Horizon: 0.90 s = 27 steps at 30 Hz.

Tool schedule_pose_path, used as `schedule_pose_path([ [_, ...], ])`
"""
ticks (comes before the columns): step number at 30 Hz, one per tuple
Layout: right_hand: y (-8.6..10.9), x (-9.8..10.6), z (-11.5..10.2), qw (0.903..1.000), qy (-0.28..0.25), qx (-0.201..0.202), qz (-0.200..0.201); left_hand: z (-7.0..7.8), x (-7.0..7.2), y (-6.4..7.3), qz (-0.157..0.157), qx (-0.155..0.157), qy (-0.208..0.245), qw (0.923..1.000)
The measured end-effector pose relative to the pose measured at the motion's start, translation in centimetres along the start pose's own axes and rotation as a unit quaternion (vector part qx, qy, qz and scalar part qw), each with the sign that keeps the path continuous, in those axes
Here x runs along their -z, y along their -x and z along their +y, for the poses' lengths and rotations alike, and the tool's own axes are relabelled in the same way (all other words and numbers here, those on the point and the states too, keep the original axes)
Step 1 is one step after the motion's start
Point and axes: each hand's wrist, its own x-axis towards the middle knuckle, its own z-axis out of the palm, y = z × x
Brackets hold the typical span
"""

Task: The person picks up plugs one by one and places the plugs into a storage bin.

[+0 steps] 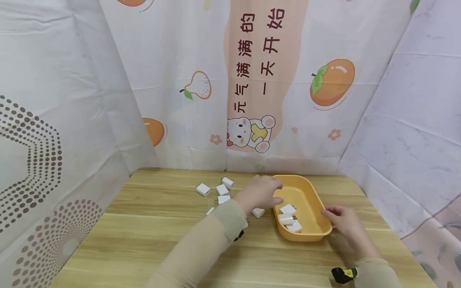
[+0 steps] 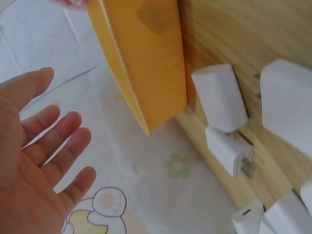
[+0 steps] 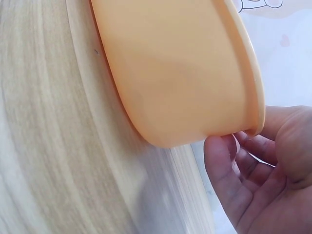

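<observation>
A yellow-orange plastic tray (image 1: 305, 237) stands at the right of the table. Several white charger plugs (image 1: 286, 219) lie inside it, toward its near left corner. My right hand (image 1: 343, 223) grips the tray's right rim between thumb and fingers; the right wrist view shows the tray wall (image 3: 180, 73) beside that thumb. Over the tray's left edge hovers my left hand (image 1: 261, 193), its fingers loosely spread and nothing held, as the left wrist view confirms. Below and left of it, another white charger plug (image 1: 257, 212) rests on the wood.
More white charger plugs (image 1: 222, 190) are scattered over the wooden table (image 1: 144, 232) left of the tray, some partly hidden behind the left forearm. Printed curtains (image 1: 201, 132) hang along the back and both sides of the table.
</observation>
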Motion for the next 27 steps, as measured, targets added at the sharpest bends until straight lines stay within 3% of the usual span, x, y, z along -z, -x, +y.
schedule_pose_path([
  [15,-0.2,0.0,0.6,0.9998,-0.019,0.003,-0.004,-4.0,2.3,3.5,0.043,0.007,0.002,0.999],
  [27,-0.2,0.0,0.3,0.9999,-0.011,0.007,-0.006,-9.2,3.3,7.3,0.054,0.054,0.048,0.9959],
])
